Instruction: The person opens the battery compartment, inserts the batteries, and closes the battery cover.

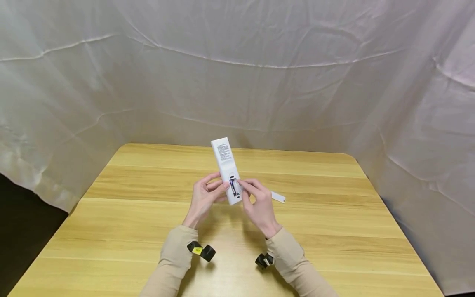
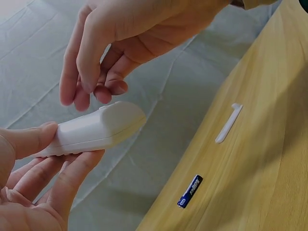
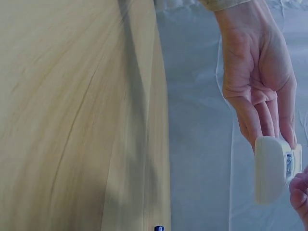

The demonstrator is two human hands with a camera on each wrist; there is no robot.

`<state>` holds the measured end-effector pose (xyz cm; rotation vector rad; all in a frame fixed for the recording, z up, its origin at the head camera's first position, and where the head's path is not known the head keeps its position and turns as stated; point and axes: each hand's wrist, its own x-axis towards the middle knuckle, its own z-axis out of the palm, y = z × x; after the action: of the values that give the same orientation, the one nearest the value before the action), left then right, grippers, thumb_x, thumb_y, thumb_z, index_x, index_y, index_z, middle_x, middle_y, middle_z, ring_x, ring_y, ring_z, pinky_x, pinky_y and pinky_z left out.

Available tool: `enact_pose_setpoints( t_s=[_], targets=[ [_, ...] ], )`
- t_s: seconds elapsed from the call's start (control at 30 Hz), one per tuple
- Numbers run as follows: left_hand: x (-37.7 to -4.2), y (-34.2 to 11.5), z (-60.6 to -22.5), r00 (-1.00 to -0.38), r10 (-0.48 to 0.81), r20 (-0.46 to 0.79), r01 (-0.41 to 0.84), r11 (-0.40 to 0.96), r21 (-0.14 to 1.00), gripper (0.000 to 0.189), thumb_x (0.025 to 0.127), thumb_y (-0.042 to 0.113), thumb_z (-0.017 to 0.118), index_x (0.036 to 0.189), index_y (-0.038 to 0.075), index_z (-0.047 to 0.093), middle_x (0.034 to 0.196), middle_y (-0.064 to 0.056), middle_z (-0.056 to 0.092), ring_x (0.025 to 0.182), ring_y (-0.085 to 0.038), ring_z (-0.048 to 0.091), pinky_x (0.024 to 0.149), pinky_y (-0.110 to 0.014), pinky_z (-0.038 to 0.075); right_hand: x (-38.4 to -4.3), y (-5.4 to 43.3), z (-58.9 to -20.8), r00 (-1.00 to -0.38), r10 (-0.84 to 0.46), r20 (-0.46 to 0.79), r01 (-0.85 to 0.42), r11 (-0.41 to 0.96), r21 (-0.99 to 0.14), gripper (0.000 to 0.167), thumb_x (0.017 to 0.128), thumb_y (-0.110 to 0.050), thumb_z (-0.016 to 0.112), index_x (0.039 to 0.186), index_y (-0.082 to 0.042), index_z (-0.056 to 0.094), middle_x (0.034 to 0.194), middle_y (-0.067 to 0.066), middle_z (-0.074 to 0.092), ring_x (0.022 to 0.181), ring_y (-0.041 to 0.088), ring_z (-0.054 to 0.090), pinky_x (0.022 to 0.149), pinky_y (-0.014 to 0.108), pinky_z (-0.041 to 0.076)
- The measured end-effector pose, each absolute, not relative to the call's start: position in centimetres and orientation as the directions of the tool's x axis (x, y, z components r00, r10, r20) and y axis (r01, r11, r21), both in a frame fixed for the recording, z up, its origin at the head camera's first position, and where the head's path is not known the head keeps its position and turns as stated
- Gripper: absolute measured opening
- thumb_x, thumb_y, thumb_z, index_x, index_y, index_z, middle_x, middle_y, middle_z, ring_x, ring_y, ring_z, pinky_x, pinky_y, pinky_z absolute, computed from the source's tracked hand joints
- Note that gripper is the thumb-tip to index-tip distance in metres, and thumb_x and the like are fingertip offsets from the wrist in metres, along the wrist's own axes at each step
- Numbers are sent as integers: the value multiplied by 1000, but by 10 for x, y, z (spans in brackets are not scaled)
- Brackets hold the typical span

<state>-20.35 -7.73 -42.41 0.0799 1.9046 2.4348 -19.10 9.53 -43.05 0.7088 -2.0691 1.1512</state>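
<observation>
My left hand [image 1: 204, 196] grips a white remote control [image 1: 224, 159], thumb on its back and fingers beneath. The back faces up with a printed label, and its battery compartment is uncovered. Inside lies a dark blue battery [image 1: 233, 187]. My right hand [image 1: 261, 206] has its fingertips right at the compartment's edge. In the left wrist view this right hand [image 2: 130, 38] hangs over the remote [image 2: 91, 127], with nothing showing between its fingers. The right wrist view shows the left hand [image 3: 262, 72] around the remote [image 3: 269, 168], with right fingertips [image 3: 299, 187] beside it.
A thin white battery cover [image 1: 278, 197] lies on the wooden table [image 1: 315, 173], just right of the right hand. Another blue battery [image 2: 190, 191] lies on the table, hidden in the head view. Pale draped cloth [image 1: 237, 95] surrounds the table's back and sides.
</observation>
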Motion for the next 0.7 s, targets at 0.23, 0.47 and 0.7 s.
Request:
enact_pose_setpoints(
  t_s=[0.23, 0.47, 0.7],
  targets=[
    [-205, -77, -426, -998, 61, 7, -8, -237, 971, 47, 91, -6, 66, 136, -6, 54, 124, -31, 64, 92, -17, 76, 78, -37, 67, -196, 99, -433, -626, -65, 777, -727, 411, -551, 26, 83, 19, 59, 102, 10, 73, 94, 24, 72, 70, 26, 67, 64, 20, 61],
    [-206, -78, -425, -998, 57, -1, -15, -242, 970, 47, 91, -5, 67, 137, -6, 53, 125, -30, 65, 90, -13, 75, 78, -35, 67, -203, 100, -440, -655, 23, 756, -687, 399, -607, 28, 80, 24, 60, 100, 10, 73, 93, 22, 74, 73, 30, 67, 70, 15, 58],
    [-206, -79, -425, -998, 55, -6, -19, -250, 968, 47, 92, -5, 65, 137, -7, 52, 124, -29, 66, 86, -9, 75, 75, -32, 67, -208, 103, -442, -753, 78, 653, -594, 346, -726, 24, 84, 24, 57, 103, 16, 70, 97, 31, 71, 85, 45, 67, 79, 20, 62]
  ],
)
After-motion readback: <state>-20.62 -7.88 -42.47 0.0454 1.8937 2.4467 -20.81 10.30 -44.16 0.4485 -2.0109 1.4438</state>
